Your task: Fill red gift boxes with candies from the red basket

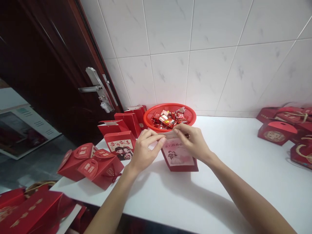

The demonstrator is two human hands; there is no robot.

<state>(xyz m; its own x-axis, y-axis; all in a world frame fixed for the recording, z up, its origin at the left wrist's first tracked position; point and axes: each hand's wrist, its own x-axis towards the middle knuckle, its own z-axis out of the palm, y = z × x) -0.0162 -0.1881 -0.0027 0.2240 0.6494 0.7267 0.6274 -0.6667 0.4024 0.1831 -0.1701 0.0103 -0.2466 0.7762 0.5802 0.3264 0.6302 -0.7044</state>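
Note:
A red paper candy box [180,157] with a pale front panel and a printed couple stands upright on the white table. My left hand [148,149] pinches the upper left of the box, thumb at its front edge and fingers along the top. On the upper right, my right hand [193,140] grips the rim with thumb and fingertips bent together. The top edges between my hands are partly covered by my fingers. Just behind stands a red plastic basket [149,119] holding wrapped candies [168,119].
Left of my hands are several upright red boxes [128,123] and folded-top boxes [101,167]. More red boxes [276,132] sit at the right by the tiled wall [209,71]. Red bags [36,208] lie low at left, near a dark door [48,48].

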